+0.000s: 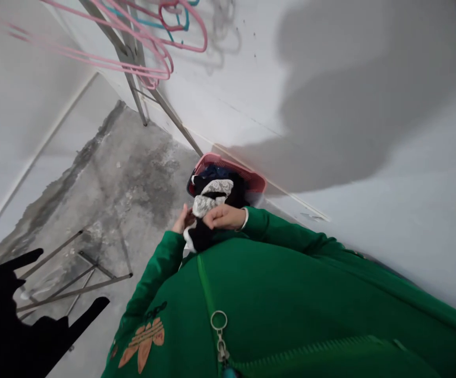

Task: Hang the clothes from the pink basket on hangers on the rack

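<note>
A black garment with white lace trim [204,205] is bunched up close in front of my green jacket. My right hand [225,216] is closed on it from the right, fingers curled into the cloth. On the other side my left hand [182,219] grips the garment's edge, thumb pointing up; part of its fingers is hidden behind the fabric. Just beyond the hands, a pink laundry basket [256,181] with dark clothes [215,171] in it sits against the wall. Whether the lace piece still touches the clothes in the basket, I cannot tell.
Pink hangers [149,71] and a blue one hang from a metal drying rack [172,119] at upper left. A black item with a folding metal frame [74,294] stands at lower left on the grey concrete floor [133,178]. A white wall [369,220] runs along the right.
</note>
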`<state>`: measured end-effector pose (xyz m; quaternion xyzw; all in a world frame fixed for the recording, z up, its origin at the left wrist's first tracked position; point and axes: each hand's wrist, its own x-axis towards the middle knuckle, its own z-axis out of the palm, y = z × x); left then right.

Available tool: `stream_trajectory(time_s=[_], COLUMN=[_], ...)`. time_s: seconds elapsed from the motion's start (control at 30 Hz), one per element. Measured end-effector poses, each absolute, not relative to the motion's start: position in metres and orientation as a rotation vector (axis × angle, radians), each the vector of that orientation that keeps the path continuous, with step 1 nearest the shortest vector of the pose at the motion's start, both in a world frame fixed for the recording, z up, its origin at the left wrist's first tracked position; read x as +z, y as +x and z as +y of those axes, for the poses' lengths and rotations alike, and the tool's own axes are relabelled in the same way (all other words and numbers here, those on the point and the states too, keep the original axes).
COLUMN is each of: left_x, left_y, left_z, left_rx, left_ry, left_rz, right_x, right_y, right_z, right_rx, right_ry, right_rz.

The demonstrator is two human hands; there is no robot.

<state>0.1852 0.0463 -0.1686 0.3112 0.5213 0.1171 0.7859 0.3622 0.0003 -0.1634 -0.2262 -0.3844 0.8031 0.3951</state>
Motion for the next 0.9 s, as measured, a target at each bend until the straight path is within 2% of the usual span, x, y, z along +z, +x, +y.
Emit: stream_trajectory(time_s=[0.13, 0.27, 0.47, 0.6, 0.73, 0.9], left_x=[-0.142, -0.116, -0.068, -0.044, -0.035, -0.042], left_y=[0.211, 0.198, 0.171, 0.171, 0.162, 0.134], left_z=[0.066, 0.083, 0.079, 0.062, 0.05, 0.035], left_rx=[0.274, 0.563, 0.931, 0.946, 1.054, 1.266], left_ry=[0.642, 0.723, 0.879, 1.018, 1.026, 0.845], left_rz=[1.024, 0.9, 0.765, 0.72, 0.73, 0.772], right_x=[-0.106, -0.089, -0.102, -0.094, -0.07, -0.014], right_y=[0.327, 0.363, 0.412, 0.365, 0.339, 0.359], right_z=[0.007, 0.018, 0.005, 0.02, 0.057, 0.097], right_rx=[2.093, 1.98, 1.931, 1.958, 1.722, 1.467], right_ry=[-0.231, -0.284, -1.116, -0.947, -0.864, -0.716], right_rz=[-1.618, -1.709, -0.94, -0.611, -0.54, -0.66])
